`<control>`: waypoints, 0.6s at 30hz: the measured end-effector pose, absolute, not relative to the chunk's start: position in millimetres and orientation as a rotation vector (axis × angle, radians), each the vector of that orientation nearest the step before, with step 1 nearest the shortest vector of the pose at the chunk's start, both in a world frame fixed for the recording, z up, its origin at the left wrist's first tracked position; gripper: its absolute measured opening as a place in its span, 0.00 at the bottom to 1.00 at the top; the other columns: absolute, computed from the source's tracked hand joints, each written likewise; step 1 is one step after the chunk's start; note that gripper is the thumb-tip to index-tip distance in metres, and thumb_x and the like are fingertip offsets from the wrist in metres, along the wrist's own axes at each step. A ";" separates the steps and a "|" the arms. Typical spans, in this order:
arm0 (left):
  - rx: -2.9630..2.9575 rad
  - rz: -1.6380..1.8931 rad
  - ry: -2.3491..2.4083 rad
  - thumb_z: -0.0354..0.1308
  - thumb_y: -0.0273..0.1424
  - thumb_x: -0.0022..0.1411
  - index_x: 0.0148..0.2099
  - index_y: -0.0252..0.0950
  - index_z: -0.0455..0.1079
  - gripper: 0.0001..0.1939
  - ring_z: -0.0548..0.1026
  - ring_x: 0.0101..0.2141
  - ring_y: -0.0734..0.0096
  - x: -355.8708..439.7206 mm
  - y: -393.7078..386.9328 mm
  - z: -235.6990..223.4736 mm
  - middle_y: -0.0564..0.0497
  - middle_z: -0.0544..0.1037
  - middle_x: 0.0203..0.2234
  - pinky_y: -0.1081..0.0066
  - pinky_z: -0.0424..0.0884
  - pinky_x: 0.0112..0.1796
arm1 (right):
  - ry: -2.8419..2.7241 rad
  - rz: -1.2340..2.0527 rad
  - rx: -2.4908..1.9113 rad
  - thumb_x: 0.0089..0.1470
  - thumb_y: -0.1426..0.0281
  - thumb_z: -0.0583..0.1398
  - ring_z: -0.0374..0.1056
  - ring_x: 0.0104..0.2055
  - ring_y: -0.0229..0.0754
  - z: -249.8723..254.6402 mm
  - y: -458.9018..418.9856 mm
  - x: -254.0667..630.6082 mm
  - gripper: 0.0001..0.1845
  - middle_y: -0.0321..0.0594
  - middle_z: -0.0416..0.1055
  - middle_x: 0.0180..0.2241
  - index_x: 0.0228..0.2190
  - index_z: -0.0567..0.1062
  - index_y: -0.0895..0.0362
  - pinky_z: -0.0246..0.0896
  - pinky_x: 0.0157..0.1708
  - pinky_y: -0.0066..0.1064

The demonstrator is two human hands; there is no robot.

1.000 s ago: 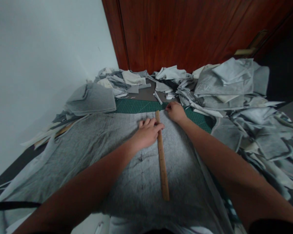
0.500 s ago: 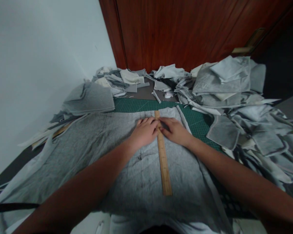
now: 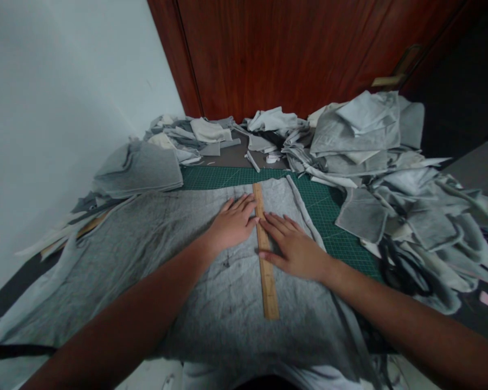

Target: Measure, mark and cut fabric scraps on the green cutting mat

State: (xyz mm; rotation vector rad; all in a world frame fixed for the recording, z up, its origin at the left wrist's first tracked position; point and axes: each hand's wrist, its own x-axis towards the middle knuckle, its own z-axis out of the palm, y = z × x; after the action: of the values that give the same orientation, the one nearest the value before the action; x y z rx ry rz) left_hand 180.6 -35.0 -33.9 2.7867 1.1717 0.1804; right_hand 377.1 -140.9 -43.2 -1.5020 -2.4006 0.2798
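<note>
Fabric [image 3: 138, 238], grey and wrinkled, lies over part of the green cutting mat [image 3: 327, 216], with a wooden ruler [image 3: 269, 295] flat on it, its far end by the cloth's far edge. The left hand [image 3: 232, 225] lies flat, fingers slightly spread, fingertips at the ruler's left edge. The right hand [image 3: 295, 249] is spread, its fingertips on the ruler. Folded grey cloth [image 3: 146, 168] sits beyond, to the left.

- Ruler [image 3: 268, 290]: faint dark marks, too blurred to read as numbers.
- Mat [image 3: 327, 216]: grid lines; no text or number readable.
</note>
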 end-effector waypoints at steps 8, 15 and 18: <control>2.838 0.227 1.162 0.43 0.39 0.77 0.72 0.36 0.56 0.27 0.54 0.72 0.59 179.3 -31.3 -39.7 0.43 0.58 0.72 0.51 0.49 0.70 | -2.487 0.359 -1.364 0.41 0.33 0.65 0.36 0.77 0.64 -40.8 -150.5 386.1 0.72 0.59 0.40 0.74 0.73 0.49 0.59 0.28 0.73 0.61; 2.867 0.271 1.174 0.44 0.37 0.76 0.72 0.41 0.58 0.26 0.56 0.71 0.56 179.0 -29.1 -41.6 0.42 0.60 0.71 0.49 0.52 0.68 | -2.586 0.483 -1.104 0.42 0.37 0.67 0.36 0.77 0.61 -28.8 -164.6 382.1 0.70 0.54 0.39 0.75 0.73 0.48 0.58 0.17 0.73 0.58; 2.865 0.269 1.164 0.45 0.37 0.77 0.72 0.45 0.60 0.25 0.57 0.70 0.54 178.8 -29.5 -40.0 0.43 0.60 0.71 0.48 0.52 0.68 | -2.635 0.550 -1.012 0.46 0.38 0.65 0.37 0.77 0.58 -30.3 -170.3 378.9 0.66 0.51 0.42 0.75 0.73 0.51 0.58 0.19 0.74 0.53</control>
State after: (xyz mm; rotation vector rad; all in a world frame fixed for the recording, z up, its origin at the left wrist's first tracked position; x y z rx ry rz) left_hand 178.8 -29.5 -40.0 2.8648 1.1636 0.2691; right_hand 378.9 -170.3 -30.3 -1.0117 -2.6347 0.5496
